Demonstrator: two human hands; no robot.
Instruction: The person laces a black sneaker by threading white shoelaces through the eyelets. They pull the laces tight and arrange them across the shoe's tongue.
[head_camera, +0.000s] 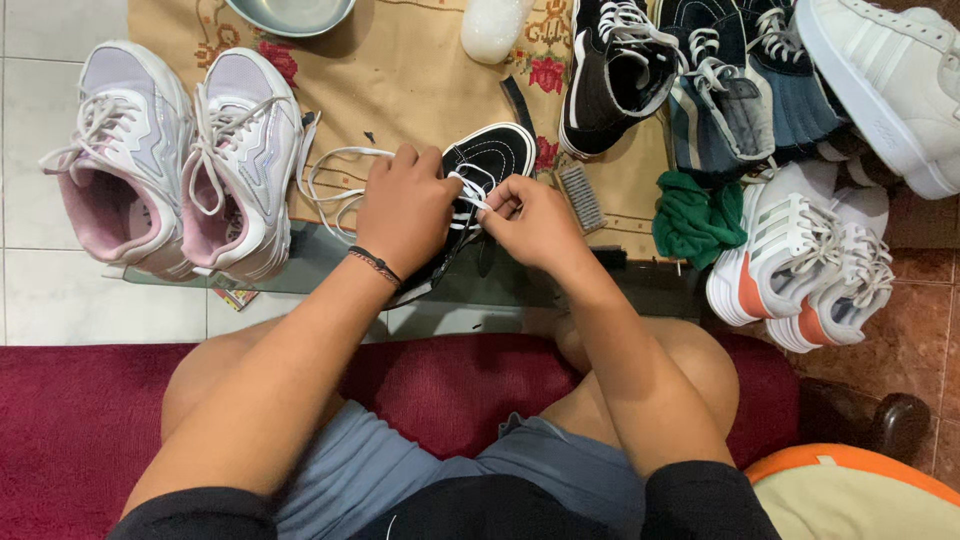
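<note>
This looks like a home floor used for shoe cleaning. An embroidered beige cloth (420, 70) lies over pale floor tiles (40, 150), a maroon rug (70, 420) sits at its near edge, and sneakers crowd round: a pink-and-white pair (170, 160), black high-tops (620, 70), a scrub brush (582, 198), a metal basin (290, 15).

Head camera looks steeply down, close over lap and floor.

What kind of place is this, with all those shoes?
Probably a home floor used for cleaning shoes: tiled floor, a patterned mat with sneakers around, a brush and a metal bowl. Both hands lace a black sneaker.
</note>
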